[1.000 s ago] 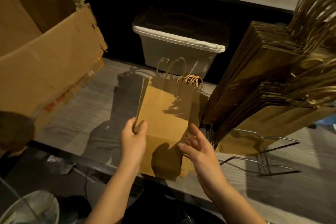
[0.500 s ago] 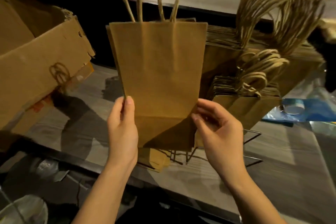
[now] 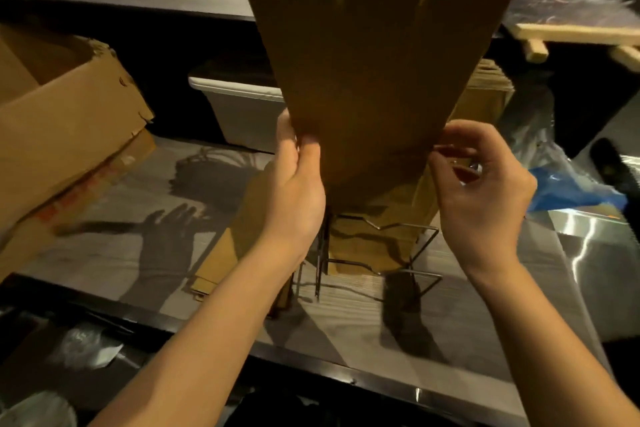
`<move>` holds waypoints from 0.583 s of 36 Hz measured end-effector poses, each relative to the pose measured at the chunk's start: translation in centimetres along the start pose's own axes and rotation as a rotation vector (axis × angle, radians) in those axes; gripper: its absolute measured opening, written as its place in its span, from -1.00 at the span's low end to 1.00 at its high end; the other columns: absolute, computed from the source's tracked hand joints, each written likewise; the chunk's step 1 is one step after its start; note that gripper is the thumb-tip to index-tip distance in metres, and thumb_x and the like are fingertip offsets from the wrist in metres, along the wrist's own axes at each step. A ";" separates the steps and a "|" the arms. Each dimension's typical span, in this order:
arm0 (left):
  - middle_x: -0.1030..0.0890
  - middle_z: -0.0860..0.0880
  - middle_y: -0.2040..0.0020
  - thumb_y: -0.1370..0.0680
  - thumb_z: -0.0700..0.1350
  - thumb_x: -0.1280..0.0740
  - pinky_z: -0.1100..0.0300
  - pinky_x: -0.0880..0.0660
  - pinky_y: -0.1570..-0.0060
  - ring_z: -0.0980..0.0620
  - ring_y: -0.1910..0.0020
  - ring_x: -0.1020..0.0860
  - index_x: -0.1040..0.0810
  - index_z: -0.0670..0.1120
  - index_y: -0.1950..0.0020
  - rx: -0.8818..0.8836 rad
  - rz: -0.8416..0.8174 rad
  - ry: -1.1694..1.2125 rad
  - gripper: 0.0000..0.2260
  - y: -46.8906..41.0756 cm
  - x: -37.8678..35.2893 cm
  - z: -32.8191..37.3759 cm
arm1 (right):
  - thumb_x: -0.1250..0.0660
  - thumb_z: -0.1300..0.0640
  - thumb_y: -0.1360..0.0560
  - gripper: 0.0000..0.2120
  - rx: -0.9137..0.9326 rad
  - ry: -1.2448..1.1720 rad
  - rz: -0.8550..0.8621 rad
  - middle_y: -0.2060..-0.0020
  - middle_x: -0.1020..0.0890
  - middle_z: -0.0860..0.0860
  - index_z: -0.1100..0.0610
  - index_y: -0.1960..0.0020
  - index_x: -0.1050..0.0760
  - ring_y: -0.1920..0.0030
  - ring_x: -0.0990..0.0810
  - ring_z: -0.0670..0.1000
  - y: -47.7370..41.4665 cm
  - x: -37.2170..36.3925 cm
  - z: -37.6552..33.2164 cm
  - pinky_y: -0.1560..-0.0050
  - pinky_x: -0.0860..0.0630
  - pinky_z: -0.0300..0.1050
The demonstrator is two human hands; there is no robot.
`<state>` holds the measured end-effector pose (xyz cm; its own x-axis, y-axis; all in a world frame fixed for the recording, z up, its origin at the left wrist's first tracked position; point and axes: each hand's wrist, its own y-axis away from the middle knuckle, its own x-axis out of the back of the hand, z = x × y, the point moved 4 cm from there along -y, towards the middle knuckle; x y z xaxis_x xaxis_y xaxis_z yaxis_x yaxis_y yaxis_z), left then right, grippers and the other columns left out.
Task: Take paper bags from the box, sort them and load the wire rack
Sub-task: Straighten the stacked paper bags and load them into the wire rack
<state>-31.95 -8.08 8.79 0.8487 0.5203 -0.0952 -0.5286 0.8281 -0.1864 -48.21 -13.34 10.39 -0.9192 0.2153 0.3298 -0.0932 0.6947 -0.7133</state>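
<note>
A flat brown paper bag (image 3: 374, 73) stands upright in the air in front of me, its handles cut off by the top of the frame. My left hand (image 3: 294, 184) pinches its lower left edge. My right hand (image 3: 481, 180) pinches its lower right edge with curled fingers. Directly below and behind the bag sits the wire rack (image 3: 391, 253) on the counter, with stacked brown bags (image 3: 491, 87) leaning in it, mostly hidden by the held bag. The open cardboard box (image 3: 62, 135) lies tilted at the left.
A grey plastic tub (image 3: 242, 107) stands at the back under a shelf. A few flat bags (image 3: 221, 253) lie on the counter left of the rack. Blue plastic wrap (image 3: 568, 187) and a steel surface (image 3: 595, 253) are at the right. The counter's dark front edge (image 3: 311, 367) runs below.
Both hands have lifted the bag higher and toward the rack; its handles have left the top of the frame. My view has swung so that the rack is now centred under the bag.
</note>
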 end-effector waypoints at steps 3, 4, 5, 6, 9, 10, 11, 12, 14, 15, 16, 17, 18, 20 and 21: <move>-0.36 0.42 -0.10 -0.67 -0.11 -0.02 0.48 -0.36 -0.06 0.53 0.02 -0.41 -0.18 0.33 -0.21 -0.011 0.007 0.006 -0.70 -0.4 -0.9 -0.3 | -0.37 0.36 -0.45 -0.82 0.027 0.035 0.049 0.12 -0.56 -0.04 0.24 -0.04 -0.52 0.12 -0.61 -0.02 0.2 0.4 1.1 0.10 -0.57 -0.27; -0.38 0.39 -0.14 -0.67 -0.10 -0.02 0.44 -0.37 -0.11 0.49 -0.04 -0.42 -0.18 0.33 -0.23 -0.021 -0.002 -0.004 -0.70 -0.4 -1.3 -0.6 | -0.36 0.37 -0.44 -0.82 0.020 0.038 0.057 0.13 -0.56 -0.04 0.24 -0.03 -0.52 0.14 -0.60 -0.04 0.4 0.4 1.6 0.11 -0.55 -0.33; -0.39 0.38 -0.16 -0.67 -0.10 -0.02 0.41 -0.37 -0.14 0.44 -0.08 -0.42 -0.19 0.35 -0.23 -0.017 -0.007 -0.009 -0.69 -0.5 -1.5 -1.0 | -0.36 0.37 -0.44 -0.82 0.003 0.038 0.053 0.14 -0.56 -0.04 0.24 -0.02 -0.52 0.15 -0.59 -0.05 0.6 0.3 2.1 0.11 -0.53 -0.39; -0.39 0.37 -0.17 -0.67 -0.08 -0.02 0.39 -0.37 -0.15 0.41 -0.11 -0.42 -0.20 0.37 -0.22 -0.005 -0.013 -0.009 -0.69 -0.5 -1.7 -1.3 | -0.36 0.37 -0.44 -0.82 -0.021 0.040 0.041 0.13 -0.56 -0.04 0.23 -0.03 -0.52 0.15 -0.58 -0.06 0.9 0.2 2.7 0.11 -0.52 -0.41; -0.37 0.30 -0.25 -0.67 -0.06 -0.02 0.45 -0.35 -0.12 0.33 -0.19 -0.38 -0.19 0.28 -0.40 0.055 -0.032 -0.040 -0.66 -0.4 -2.1 -3.1 | -0.38 0.37 -0.45 -0.80 -0.098 0.098 -0.012 0.12 -0.60 -0.01 0.21 -0.05 -0.53 0.14 -0.57 -0.09 2.0 -0.2 4.4 0.10 -0.53 -0.33; -0.34 0.27 -0.28 -0.67 -0.04 -0.01 0.46 -0.32 -0.14 0.31 -0.22 -0.35 -0.16 0.22 -0.46 0.079 -0.034 -0.079 -0.64 -0.3 -2.1 -3.8 | -0.38 0.38 -0.44 -0.80 -0.118 0.130 -0.027 0.12 -0.62 0.02 0.22 -0.05 -0.53 0.15 -0.56 -0.09 2.4 -0.3 4.9 0.09 -0.53 -0.27; -0.32 0.25 -0.30 -0.67 -0.03 -0.01 0.43 -0.29 -0.19 0.30 -0.24 -0.32 -0.14 0.19 -0.49 0.100 -0.027 -0.125 -0.62 -0.1 -2.0 -4.6 | -0.39 0.38 -0.44 -0.80 -0.136 0.153 -0.042 0.12 -0.64 0.04 0.22 -0.04 -0.54 0.15 -0.56 -0.08 2.8 -0.4 5.4 0.09 -0.54 -0.22; -0.32 0.24 -0.30 -0.67 -0.03 -0.01 0.40 -0.27 -0.22 0.30 -0.25 -0.32 -0.14 0.18 -0.50 0.107 -0.020 -0.168 -0.62 0.1 -1.8 -5.2 | -0.39 0.38 -0.43 -0.79 -0.153 0.164 -0.058 0.12 -0.64 0.05 0.22 -0.04 -0.54 0.15 -0.57 -0.07 3.2 -0.6 5.8 0.09 -0.56 -0.16; -0.38 0.18 -0.27 -0.67 -0.05 -0.02 0.51 -0.28 -0.12 0.33 -0.16 -0.37 -0.21 0.10 -0.49 0.101 -0.011 -0.258 -0.63 0.3 -1.4 -6.3 | -0.39 0.38 -0.43 -0.79 -0.199 0.156 -0.106 0.12 -0.64 0.05 0.20 -0.03 -0.54 0.14 -0.59 -0.03 3.9 -0.9 6.7 0.07 -0.60 -0.06; -0.42 0.10 -0.24 -0.67 -0.06 -0.03 0.58 -0.29 0.00 0.32 -0.08 -0.40 -0.26 0.02 -0.47 0.100 -0.008 -0.316 -0.64 0.5 -1.3 -6.7 | -0.39 0.36 -0.44 -0.79 -0.232 0.148 -0.134 0.11 -0.65 0.04 0.18 -0.04 -0.54 0.13 -0.61 -0.01 4.2 -1.0 7.0 0.05 -0.60 -0.03; -0.44 -0.01 -0.20 -0.67 -0.07 -0.04 0.60 -0.31 0.11 0.29 0.00 -0.42 -0.31 -0.09 -0.43 0.102 -0.009 -0.370 -0.66 0.5 -1.1 -7.0 | -0.39 0.34 -0.45 -0.79 -0.265 0.138 -0.160 0.10 -0.64 0.04 0.17 -0.06 -0.53 0.11 -0.61 0.00 4.5 -1.2 7.3 0.03 -0.60 -0.02; -0.45 -0.08 -0.19 -0.66 -0.08 -0.06 0.59 -0.32 0.14 0.27 0.05 -0.42 -0.33 -0.16 -0.39 0.105 -0.013 -0.411 -0.67 0.6 -1.0 -7.2 | -0.40 0.30 -0.45 -0.78 -0.289 0.127 -0.178 0.09 -0.64 0.03 0.17 -0.08 -0.52 0.10 -0.61 -0.01 4.8 -1.3 7.5 0.01 -0.60 -0.06; -0.44 -0.09 -0.21 -0.66 -0.07 -0.07 0.58 -0.33 0.10 0.26 0.03 -0.43 -0.32 -0.17 -0.39 0.104 -0.022 -0.430 -0.66 0.7 -0.9 -7.5 | -0.40 0.27 -0.46 -0.75 -0.312 0.116 -0.182 0.06 -0.63 0.02 0.18 -0.12 -0.51 0.09 -0.60 -0.04 4.9 -1.4 7.4 0.00 -0.58 -0.17; -0.41 -0.01 -0.31 -0.64 -0.03 -0.08 0.41 -0.36 -0.19 0.21 -0.20 -0.41 -0.24 -0.10 -0.47 0.087 -0.039 -0.417 -0.60 1.0 -0.8 -7.5 | -0.41 0.24 -0.46 -0.65 -0.361 0.089 -0.157 -0.01 -0.56 0.00 0.20 -0.22 -0.45 0.08 -0.52 -0.17 5.0 -1.6 7.3 0.01 -0.46 -0.45; -0.40 0.00 -0.34 -0.64 -0.01 -0.09 0.23 -0.36 -0.31 0.14 -0.28 -0.39 -0.21 -0.08 -0.49 0.082 -0.039 -0.406 -0.58 1.0 -0.7 -7.5 | -0.40 0.23 -0.46 -0.60 -0.380 0.061 -0.136 -0.04 -0.51 -0.03 0.18 -0.27 -0.41 0.06 -0.48 -0.20 5.0 -1.6 7.1 0.00 -0.41 -0.50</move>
<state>-32.99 -9.18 1.35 0.8006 0.5148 0.3068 -0.5101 0.8540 -0.1019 -49.91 -15.11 1.94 -0.8828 0.1363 0.4495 -0.0535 0.9215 -0.3847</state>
